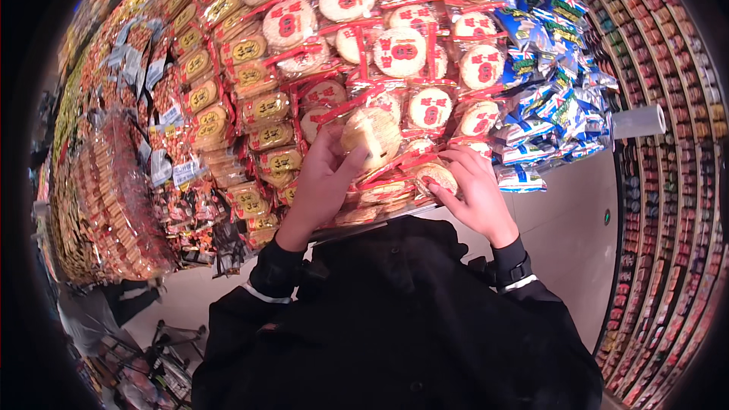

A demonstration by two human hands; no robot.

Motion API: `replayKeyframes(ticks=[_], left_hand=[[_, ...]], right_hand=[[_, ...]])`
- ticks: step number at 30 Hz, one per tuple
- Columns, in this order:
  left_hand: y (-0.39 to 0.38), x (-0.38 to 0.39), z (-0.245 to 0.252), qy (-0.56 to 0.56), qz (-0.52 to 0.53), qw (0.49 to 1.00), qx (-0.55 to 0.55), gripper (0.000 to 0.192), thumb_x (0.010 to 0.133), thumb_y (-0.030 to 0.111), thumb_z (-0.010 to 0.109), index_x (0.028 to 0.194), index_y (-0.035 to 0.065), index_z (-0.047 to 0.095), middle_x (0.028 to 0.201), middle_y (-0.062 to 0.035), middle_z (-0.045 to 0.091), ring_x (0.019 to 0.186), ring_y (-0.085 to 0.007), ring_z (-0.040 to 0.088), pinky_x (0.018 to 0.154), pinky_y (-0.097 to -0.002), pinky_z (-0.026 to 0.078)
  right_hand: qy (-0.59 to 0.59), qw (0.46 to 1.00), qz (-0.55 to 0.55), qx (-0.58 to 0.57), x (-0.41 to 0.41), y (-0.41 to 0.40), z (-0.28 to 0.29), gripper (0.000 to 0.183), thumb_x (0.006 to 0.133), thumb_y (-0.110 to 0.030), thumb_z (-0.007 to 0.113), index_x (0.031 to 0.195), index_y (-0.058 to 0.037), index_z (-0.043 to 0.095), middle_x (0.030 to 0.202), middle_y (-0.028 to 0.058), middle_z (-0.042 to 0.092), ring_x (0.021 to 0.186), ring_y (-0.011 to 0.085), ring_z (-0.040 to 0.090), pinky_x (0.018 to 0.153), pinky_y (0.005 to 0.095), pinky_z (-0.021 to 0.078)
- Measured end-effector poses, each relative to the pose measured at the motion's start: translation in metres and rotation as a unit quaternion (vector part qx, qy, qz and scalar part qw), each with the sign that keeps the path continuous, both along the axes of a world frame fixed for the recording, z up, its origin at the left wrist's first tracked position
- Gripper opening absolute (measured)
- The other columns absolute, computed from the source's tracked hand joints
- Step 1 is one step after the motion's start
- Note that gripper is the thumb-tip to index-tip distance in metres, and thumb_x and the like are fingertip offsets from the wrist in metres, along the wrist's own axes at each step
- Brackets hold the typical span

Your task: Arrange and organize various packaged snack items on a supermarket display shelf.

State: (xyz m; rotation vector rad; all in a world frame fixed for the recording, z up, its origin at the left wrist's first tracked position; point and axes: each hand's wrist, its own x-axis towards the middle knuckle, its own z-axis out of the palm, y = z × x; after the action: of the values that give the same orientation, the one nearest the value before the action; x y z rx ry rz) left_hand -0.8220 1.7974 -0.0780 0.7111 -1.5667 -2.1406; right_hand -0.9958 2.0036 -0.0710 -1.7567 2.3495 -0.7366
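Observation:
Right before me is a heap of round rice crackers [400, 52] in clear wrappers with red print. My left hand [326, 173] holds one wrapped rice cracker [373, 138] between thumb and fingers, its plain pale side towards me. Near the front edge of the heap, my right hand [475, 188] has its thumb on another wrapped rice cracker [435, 179], which stands tilted with its red mark showing. The fingers of that hand curl behind the pack. More packs lie flat along the front edge, partly covered by the two held ones.
Oblong yellow-labelled biscuit packs [266, 107] lie left of the crackers, blue-and-white snack bags [547, 97] right. A white roll [639, 121] juts out at the display's right end. Stocked shelves [672, 142] line the far right. At lower left are a person [91, 319] and a cart [165, 364].

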Motion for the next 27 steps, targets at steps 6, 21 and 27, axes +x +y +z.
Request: replayKeyframes(ticks=[6, 21, 27], left_hand=[[-0.004, -0.002, -0.010, 0.002, 0.031, 0.999, -0.028, 0.043, 0.095, 0.007, 0.069, 0.131, -0.0014, 0.047, 0.108, -0.0054, 0.064, 0.096, -0.0097, 0.062, 0.082, -0.0248, 0.051], [0.003, -0.009, -0.005, 0.056, -0.011, 0.997, -0.044, 0.042, 0.093, 0.010, 0.072, 0.129, 0.0011, 0.052, 0.097, 0.0003, 0.061, 0.087, -0.0081, 0.060, 0.081, -0.0259, 0.050], [0.014, -0.014, 0.008, -0.035, -0.067, 0.995, -0.062, 0.041, 0.092, 0.007, 0.070, 0.129, 0.0034, 0.052, 0.098, 0.0004, 0.060, 0.087, -0.0052, 0.058, 0.079, -0.0235, 0.048]], right_hand=[[-0.145, 0.988, -0.017, 0.041, -0.005, -0.008, -0.011, 0.039, 0.091, -0.024, 0.073, 0.117, 0.0029, 0.064, 0.129, 0.0183, 0.057, 0.121, 0.0344, 0.057, 0.098, 0.0379, 0.0469], [-0.286, 0.885, -0.253, -0.266, 0.015, 0.019, -0.015, 0.042, 0.086, -0.001, 0.073, 0.123, -0.0002, 0.052, 0.102, 0.0059, 0.065, 0.089, 0.0141, 0.064, 0.075, 0.0297, 0.0536], [-0.029, 0.968, -0.249, 0.023, 0.048, 0.003, -0.049, 0.045, 0.077, -0.021, 0.085, 0.101, -0.0024, 0.051, 0.086, 0.0156, 0.060, 0.073, 0.0319, 0.062, 0.067, 0.0416, 0.0513]])
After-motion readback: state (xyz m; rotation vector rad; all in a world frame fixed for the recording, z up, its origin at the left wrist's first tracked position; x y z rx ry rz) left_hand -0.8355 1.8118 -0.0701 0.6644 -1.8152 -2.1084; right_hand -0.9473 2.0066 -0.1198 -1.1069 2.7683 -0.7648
